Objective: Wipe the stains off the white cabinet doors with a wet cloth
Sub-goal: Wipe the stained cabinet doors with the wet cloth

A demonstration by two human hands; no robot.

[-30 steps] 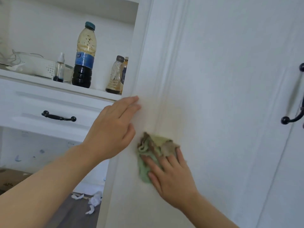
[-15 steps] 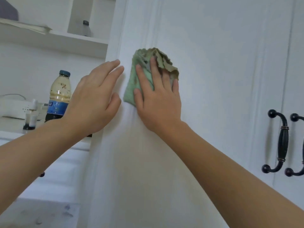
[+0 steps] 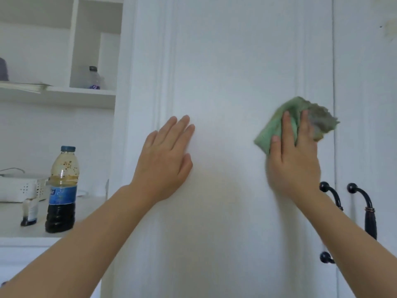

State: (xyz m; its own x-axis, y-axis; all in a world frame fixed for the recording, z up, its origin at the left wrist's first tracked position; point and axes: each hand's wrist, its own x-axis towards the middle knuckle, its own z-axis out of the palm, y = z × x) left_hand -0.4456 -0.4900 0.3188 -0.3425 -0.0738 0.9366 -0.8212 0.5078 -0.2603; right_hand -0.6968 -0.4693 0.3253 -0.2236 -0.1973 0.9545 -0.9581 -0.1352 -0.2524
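Now L hand [image 3: 166, 155] flat on door [image 3: 232, 72], fingers straight; R hand [image 3: 294, 155] fingers straight, pressing cloth [image 3: 277, 123].

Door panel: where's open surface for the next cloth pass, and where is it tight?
Free: bare white door panel above both hands, and the strip between the flat left hand and the right hand pressing the green cloth. Tight: right edge, where cloth nears the door seam and the black curved handles sit below.

Matt white painted door [image 3: 225, 82], smooth with moulded grooves. On it, soft green cloth [image 3: 277, 123], frayed, grimy grey at its right. Right of cloth, glossy dark metal handles [image 3: 370, 214]. Left of door, clear plastic bottle [image 3: 62, 190].
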